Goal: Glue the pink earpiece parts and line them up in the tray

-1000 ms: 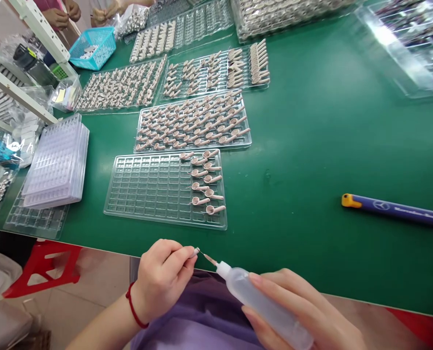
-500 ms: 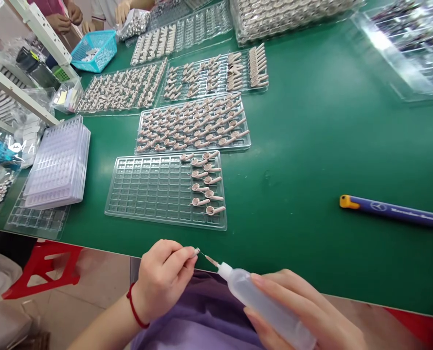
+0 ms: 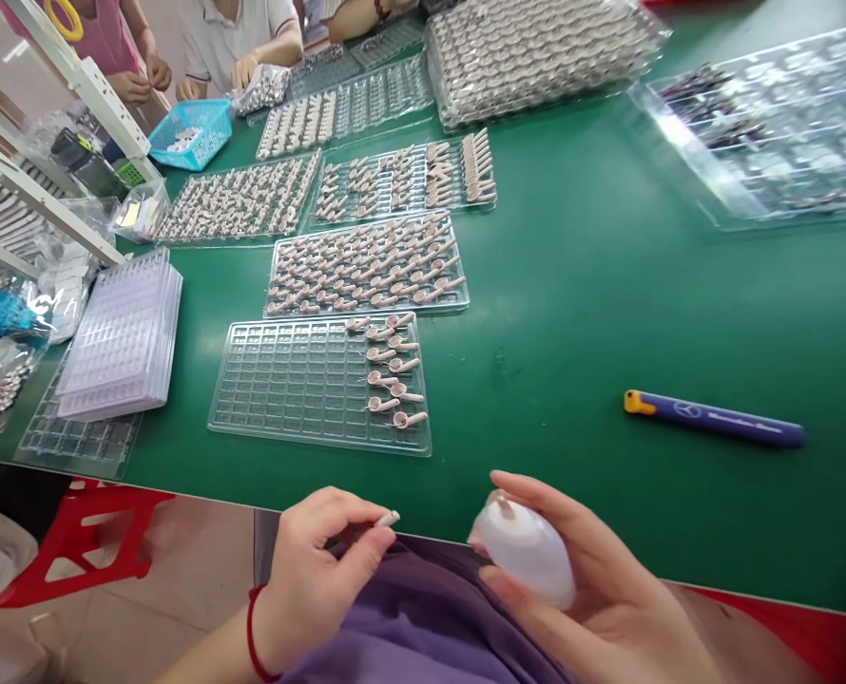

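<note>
Whitish little part (image 3: 388,519) sits at six o'clock in my view. At nine o'clock stands a stack of pale trays (image 3: 120,342); at half past eight, a clear celled tray (image 3: 287,389) lies flat on the green table (image 3: 537,380), spoon-shaped pieces (image 3: 410,419) filling its right-hand end. My left hand (image 3: 313,570) is at seven o'clock, thumb and forefinger pinching the part, whose end pokes out past them. I judge it light, stiff and small enough to slip or spin under uneven pressure, so its sides, back from that exposed end, are the place to hold. At five o'clock is a whitish bottle (image 3: 529,560), blurred and seen almost end-on; my right hand (image 3: 623,589) curls round it, thumb and fingers against its sides. It looks light, smooth and soft-walled, so I judge mid-body the best hold, gently, since squeezing could dent it. Between three and four o'clock lies a blue tool (image 3: 722,421) with a yellow end, touched by neither hand.
</note>
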